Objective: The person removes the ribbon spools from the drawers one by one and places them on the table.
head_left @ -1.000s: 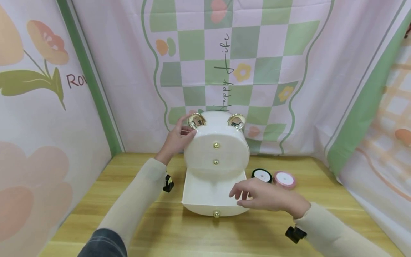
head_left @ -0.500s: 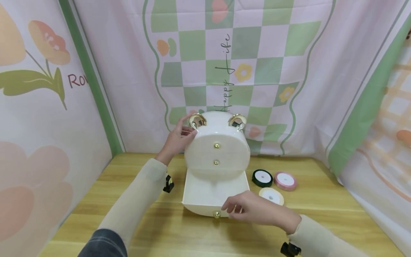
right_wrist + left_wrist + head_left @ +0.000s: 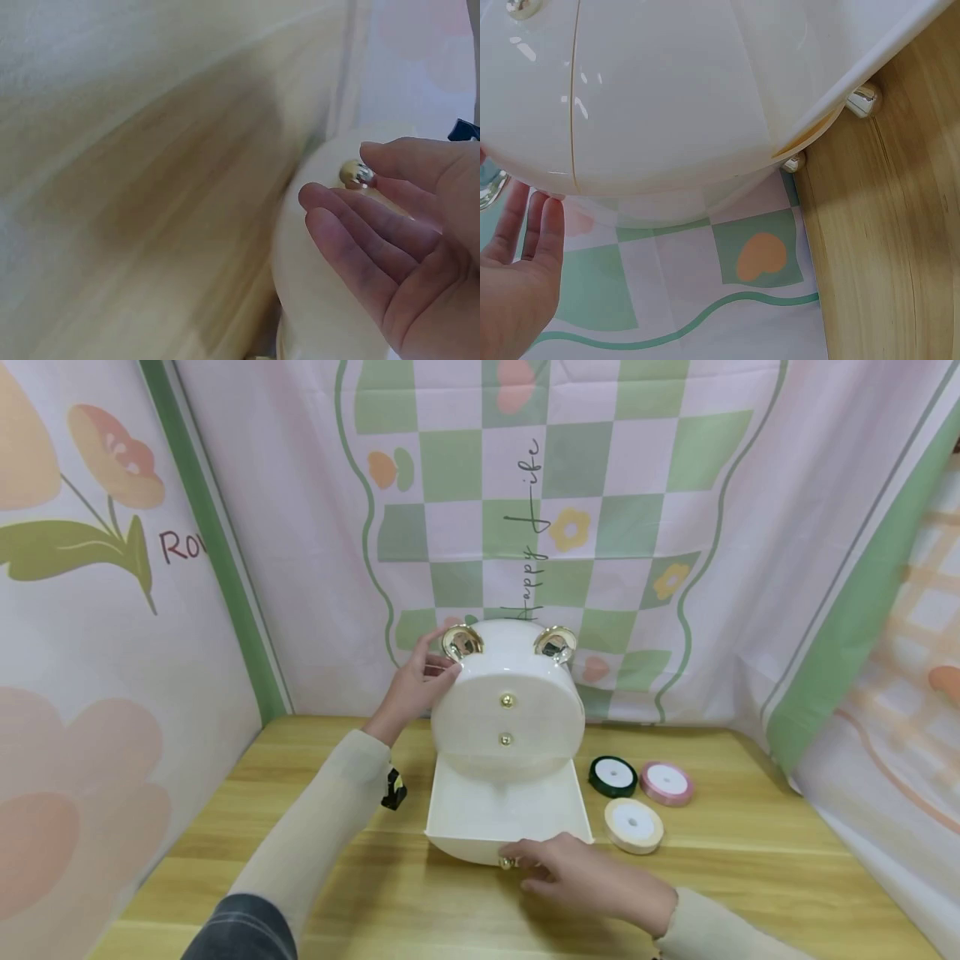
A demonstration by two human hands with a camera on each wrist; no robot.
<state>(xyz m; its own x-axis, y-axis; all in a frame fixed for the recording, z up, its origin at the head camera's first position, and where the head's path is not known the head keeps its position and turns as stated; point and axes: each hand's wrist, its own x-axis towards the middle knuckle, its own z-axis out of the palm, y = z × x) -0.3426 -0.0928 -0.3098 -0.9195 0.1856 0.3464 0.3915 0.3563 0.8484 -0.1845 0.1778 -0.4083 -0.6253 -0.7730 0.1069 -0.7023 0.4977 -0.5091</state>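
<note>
A white storage box point(image 3: 507, 652) with two gold ears stands on the table, its lower drawer point(image 3: 502, 802) pulled out. No contents show in that drawer. My left hand point(image 3: 416, 681) rests against the box's upper left side, near the left gold ear point(image 3: 461, 643). In the left wrist view, the fingers point(image 3: 551, 232) of that hand are fairly straight at the white shell. At the drawer's front, my right hand point(image 3: 577, 877) has its fingers and thumb loosely around the gold knob point(image 3: 355, 174). A gap shows beside the knob in the right wrist view, with no clear pinch.
To the right of the drawer lie three ribbon rolls on the wooden table point(image 3: 750, 860): dark green point(image 3: 613, 776), pink point(image 3: 667, 782) and cream point(image 3: 634, 825). A patterned curtain point(image 3: 465, 460) hangs close behind the box. Two smaller gold knobs point(image 3: 507, 700) dot the box's front.
My right hand has moved left and down from above the drawer's right side to its front knob, uncovering the cream ribbon roll. The left hand and box have stayed put.
</note>
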